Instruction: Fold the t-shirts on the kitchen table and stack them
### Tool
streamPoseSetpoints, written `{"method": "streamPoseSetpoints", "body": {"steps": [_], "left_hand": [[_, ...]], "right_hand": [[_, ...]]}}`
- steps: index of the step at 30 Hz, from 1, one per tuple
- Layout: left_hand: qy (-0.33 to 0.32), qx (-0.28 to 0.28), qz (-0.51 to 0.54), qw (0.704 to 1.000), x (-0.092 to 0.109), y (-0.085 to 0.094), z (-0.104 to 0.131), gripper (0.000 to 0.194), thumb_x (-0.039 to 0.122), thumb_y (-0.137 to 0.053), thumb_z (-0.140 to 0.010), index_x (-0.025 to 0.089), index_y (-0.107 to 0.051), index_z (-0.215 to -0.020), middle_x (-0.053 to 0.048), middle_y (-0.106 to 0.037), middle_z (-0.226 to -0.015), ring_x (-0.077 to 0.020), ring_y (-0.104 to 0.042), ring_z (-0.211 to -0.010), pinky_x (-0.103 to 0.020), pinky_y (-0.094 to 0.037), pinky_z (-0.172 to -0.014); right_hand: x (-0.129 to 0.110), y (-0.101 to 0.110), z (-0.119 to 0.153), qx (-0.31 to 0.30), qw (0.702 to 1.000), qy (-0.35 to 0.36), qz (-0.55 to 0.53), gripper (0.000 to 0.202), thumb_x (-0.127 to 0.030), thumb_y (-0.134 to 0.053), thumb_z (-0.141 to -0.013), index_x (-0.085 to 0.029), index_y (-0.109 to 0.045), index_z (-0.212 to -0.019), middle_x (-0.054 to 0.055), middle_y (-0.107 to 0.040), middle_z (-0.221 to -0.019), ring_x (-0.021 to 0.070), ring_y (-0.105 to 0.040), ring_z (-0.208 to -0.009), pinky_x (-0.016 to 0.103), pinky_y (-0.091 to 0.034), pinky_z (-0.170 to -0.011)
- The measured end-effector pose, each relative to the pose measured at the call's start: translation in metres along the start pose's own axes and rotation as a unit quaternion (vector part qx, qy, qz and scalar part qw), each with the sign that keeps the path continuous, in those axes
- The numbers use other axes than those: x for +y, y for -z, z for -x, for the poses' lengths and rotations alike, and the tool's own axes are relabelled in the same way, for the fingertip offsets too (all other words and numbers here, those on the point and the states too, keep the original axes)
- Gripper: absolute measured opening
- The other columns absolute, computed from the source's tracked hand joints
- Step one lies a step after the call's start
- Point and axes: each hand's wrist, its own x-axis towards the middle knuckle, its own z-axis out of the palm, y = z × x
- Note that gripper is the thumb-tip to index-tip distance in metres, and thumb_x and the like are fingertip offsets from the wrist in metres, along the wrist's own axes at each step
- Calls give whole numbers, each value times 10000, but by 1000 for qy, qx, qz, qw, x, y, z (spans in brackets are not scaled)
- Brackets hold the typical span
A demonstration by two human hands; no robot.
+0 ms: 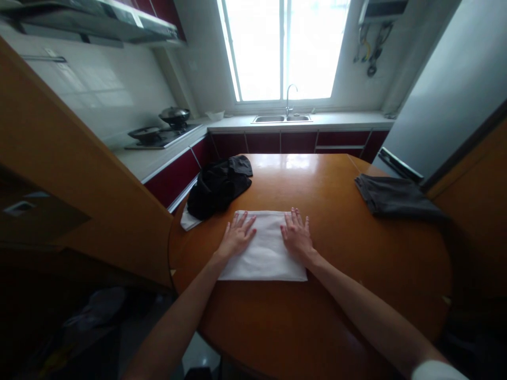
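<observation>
A white cloth (267,250), folded into a flat rectangle, lies on the wooden table (332,211) in front of me. On its left edge rests my left hand (237,236), palm down with the fingers spread. My right hand (296,237) lies flat across the cloth's right edge, fingers stretched out and pointing away from me. Neither hand grips anything. A faint ripple shows in the cloth between the hands. Parts of its side edges are hidden under the hands.
Crumpled black clothing (219,184) lies at the table's left, with a white cloth (189,219) partly under it. Folded dark grey fabric (396,196) sits at the right. Beyond are a sink (282,119), a stove with a lidded wok (174,115), and a fridge (431,100).
</observation>
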Motion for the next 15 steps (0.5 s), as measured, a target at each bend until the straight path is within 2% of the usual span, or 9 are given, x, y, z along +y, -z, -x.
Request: {"method": "streamPoseSetpoints", "body": {"steps": [2,4,6,8,11,15], "left_hand": [[-6,11,-1,1000,-1,-1,-1,552,526,-358,-1031,349,-372,-1555,-34,-191,-1681,-353,-91,-1550,-633,-210,-1185],[-21,25,-8,999,-4,-4,-3,550,513,-370,-1028,317,-414,-1540,-59,-232,-1670,-359,-114,-1545,-596,-233,-1192],[-43,39,-19,998,-7,-8,-6,548,497,-388,-1020,279,-465,-1517,-79,-276,-1655,-362,-132,-1541,-556,-239,-1204],[-62,53,-30,996,-8,-11,-11,543,483,-398,-1013,259,-499,-1497,-84,-309,-1641,-364,-157,-1535,-535,-233,-1214],[-84,58,-37,994,-1,-16,-18,546,484,-385,-1012,258,-505,-1494,-79,-331,-1632,-370,-180,-1529,-531,-235,-1214],[-127,45,-40,990,26,-23,-24,554,494,-360,-1016,268,-491,-1504,-69,-324,-1636,-365,-140,-1539,-515,-222,-1217]], "right_hand": [[-6,2,15,-3,999,50,-7,574,-381,-377,-1024,-135,-391,-1542,153,-194,-1667,274,-112,-1551,527,-66,-1226],[-10,3,30,-32,994,99,-16,594,-436,-394,-1018,-160,-394,-1544,148,-211,-1663,277,-130,-1549,512,-80,-1229],[-10,3,41,-69,990,118,-20,605,-463,-397,-1013,-171,-399,-1543,149,-228,-1658,282,-163,-1543,508,-89,-1231],[-6,3,47,-82,990,111,-20,608,-462,-393,-1014,-177,-385,-1551,143,-231,-1657,276,-177,-1540,501,-86,-1235],[3,7,55,-67,994,88,-23,611,-462,-389,-1015,-181,-374,-1558,138,-233,-1658,268,-179,-1540,496,-80,-1239],[20,16,74,-45,998,45,-21,613,-461,-400,-1012,-176,-382,-1554,137,-238,-1656,270,-177,-1540,504,-79,-1239]]}}
